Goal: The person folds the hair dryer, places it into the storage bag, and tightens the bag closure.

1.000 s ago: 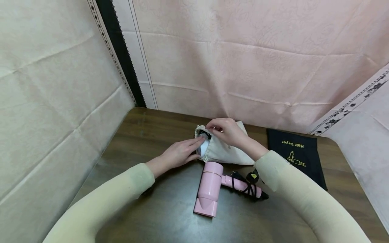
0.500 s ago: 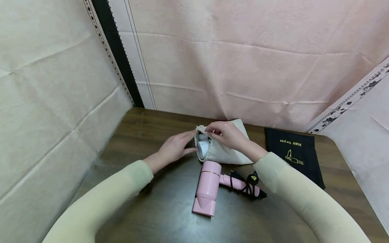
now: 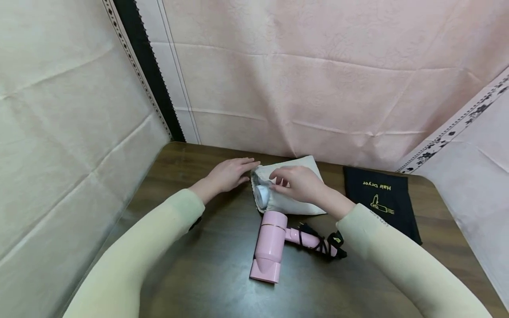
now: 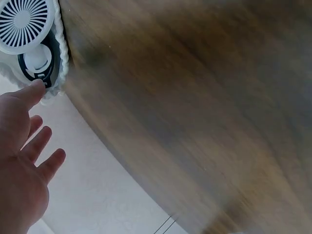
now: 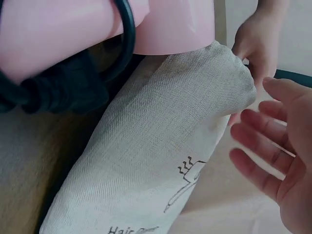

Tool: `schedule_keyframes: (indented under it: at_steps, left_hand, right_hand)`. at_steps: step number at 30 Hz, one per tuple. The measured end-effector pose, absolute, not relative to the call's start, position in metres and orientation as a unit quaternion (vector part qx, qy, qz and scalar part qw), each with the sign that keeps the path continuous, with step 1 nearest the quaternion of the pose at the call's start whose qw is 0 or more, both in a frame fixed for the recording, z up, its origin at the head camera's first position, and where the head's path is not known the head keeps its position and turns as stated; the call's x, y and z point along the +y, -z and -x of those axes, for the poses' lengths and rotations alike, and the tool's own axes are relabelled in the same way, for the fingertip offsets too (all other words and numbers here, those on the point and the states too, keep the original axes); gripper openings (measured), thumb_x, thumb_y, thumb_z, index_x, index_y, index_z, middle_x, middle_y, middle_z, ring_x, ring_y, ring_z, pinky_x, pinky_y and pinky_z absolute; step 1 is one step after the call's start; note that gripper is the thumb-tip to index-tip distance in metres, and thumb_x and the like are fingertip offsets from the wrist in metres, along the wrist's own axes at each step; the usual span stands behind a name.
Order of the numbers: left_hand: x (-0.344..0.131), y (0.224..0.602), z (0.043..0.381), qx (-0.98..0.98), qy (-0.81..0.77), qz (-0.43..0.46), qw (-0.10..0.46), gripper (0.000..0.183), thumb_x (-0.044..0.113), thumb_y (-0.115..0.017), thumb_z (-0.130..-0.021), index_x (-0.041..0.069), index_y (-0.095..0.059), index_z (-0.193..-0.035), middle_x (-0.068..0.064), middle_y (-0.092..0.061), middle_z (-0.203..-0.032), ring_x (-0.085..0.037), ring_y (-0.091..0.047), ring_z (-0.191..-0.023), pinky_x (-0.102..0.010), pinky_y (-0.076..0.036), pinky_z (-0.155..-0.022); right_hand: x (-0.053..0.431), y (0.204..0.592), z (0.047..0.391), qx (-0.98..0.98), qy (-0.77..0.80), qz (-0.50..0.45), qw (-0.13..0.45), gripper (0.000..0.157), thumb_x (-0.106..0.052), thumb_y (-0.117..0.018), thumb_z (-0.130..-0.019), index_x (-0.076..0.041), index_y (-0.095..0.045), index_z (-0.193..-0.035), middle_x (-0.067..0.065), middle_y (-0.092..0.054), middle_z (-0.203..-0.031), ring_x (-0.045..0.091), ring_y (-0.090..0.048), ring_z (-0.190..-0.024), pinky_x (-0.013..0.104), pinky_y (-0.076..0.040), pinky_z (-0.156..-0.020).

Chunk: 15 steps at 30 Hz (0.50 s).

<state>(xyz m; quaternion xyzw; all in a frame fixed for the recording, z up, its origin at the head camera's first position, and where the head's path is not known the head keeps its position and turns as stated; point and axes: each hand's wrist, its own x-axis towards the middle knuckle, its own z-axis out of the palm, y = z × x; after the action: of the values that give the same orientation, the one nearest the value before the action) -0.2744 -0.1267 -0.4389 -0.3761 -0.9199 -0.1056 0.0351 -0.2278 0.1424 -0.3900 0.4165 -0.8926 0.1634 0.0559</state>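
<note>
A cream cloth drawstring bag (image 3: 300, 165) lies on the table, its mouth to the left. Inside the mouth sits a white hair dryer (image 3: 262, 196); the left wrist view shows its round vent grille (image 4: 22, 19) and black cord. At the bag's upper rim is my left hand (image 3: 229, 175), fingers extended; whether the thumb touches the rim I cannot tell. My right hand (image 3: 298, 182) hovers over the bag with loosely bent fingers, holding nothing in the right wrist view. Just in front lies a pink hair dryer (image 3: 270, 243), black cord wound round its handle.
A black pouch (image 3: 377, 194) printed "Hair Dryer" lies flat at the right. The wooden table (image 3: 191, 282) meets a cloth-covered wall (image 3: 238, 79) at the back, with more cloth on both sides.
My left hand has drawn back from the white hair dryer toward the bag's upper rim. My right hand has let go of the bag's edge, and the mouth lies differently.
</note>
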Motion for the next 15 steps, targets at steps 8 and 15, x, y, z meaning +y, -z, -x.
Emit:
schedule_keyframes:
  at_steps: [8, 15]
  left_hand:
    - [-0.116, 0.444, 0.289, -0.923, 0.088, 0.374, 0.034, 0.045, 0.016, -0.072, -0.104, 0.014, -0.065, -0.148, -0.016, -0.062, -0.150, -0.034, -0.061, -0.136, -0.051, -0.051, -0.113]
    - [-0.107, 0.447, 0.297, -0.921, 0.075, 0.379, 0.053, 0.028, 0.010, -0.072, -0.103, 0.013, -0.076, -0.130, -0.011, -0.072, -0.132, -0.029, -0.069, -0.122, -0.045, -0.056, -0.105]
  right_hand:
    - [0.139, 0.395, 0.218, -0.919, -0.059, -0.380, 0.082, 0.037, -0.049, -0.076, -0.097, -0.020, -0.064, -0.077, -0.011, -0.049, -0.059, 0.007, -0.049, -0.053, 0.032, -0.044, -0.051]
    - [0.135, 0.403, 0.219, -0.910, -0.053, -0.400, 0.091, 0.042, -0.039, -0.076, -0.099, -0.023, -0.052, -0.068, -0.011, -0.045, -0.058, 0.008, -0.044, -0.052, 0.032, -0.037, -0.046]
